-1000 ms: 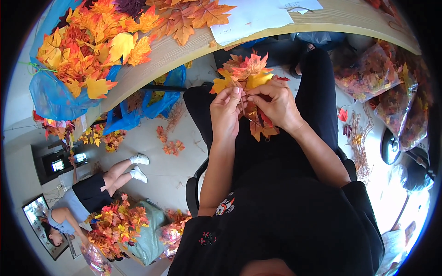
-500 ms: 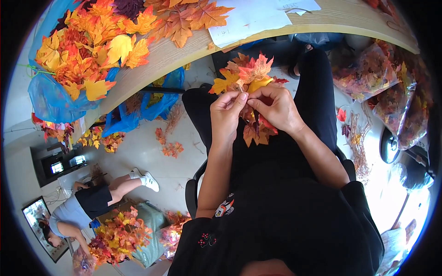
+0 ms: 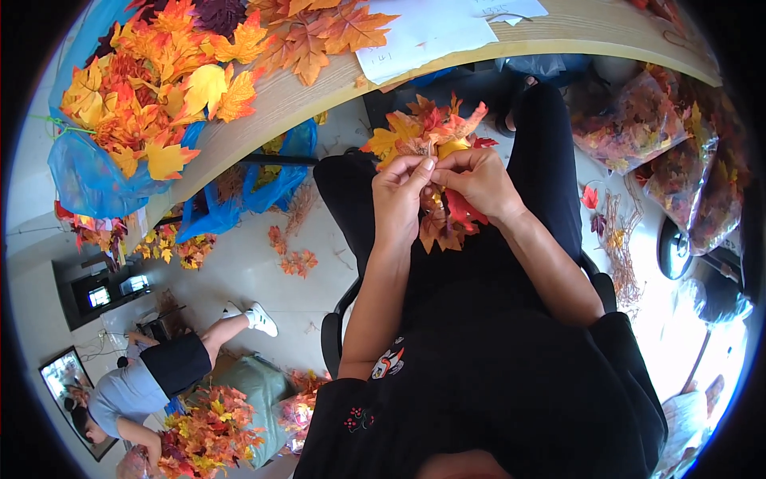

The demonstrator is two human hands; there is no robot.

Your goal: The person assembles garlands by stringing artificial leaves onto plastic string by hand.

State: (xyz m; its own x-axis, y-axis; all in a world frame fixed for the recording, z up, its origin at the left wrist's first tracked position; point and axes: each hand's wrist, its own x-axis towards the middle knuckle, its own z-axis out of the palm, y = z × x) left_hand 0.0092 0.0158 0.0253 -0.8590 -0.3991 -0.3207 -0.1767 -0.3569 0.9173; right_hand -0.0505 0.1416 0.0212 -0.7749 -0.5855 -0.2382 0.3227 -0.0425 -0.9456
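Over my lap I hold a bunch of artificial maple leaves (image 3: 444, 229) in orange, yellow and red. My left hand (image 3: 398, 196) is closed at the middle of the bunch, thumb and forefinger pinching its stem ends. Right beside it, my right hand (image 3: 484, 185) is closed too, with its fingertips pinching the same spot. The two thumbs almost meet. Leaves spread beyond the fingers and hang below them; what exactly lies between the fingertips is mostly hidden.
A wooden table (image 3: 291, 97) curves ahead, bearing a heap of artificial leaves (image 3: 159, 60) and paper sheets (image 3: 427, 40). Clear bags of leaves (image 3: 634, 120) stand at right. Loose stems (image 3: 622, 255) lie on the floor. At lower left another person (image 3: 140, 387) bends beside more leaves (image 3: 211, 431).
My hands have shifted slightly, still pinching together, and the leaf bunch has turned a little between them. The other person at lower left has changed posture.
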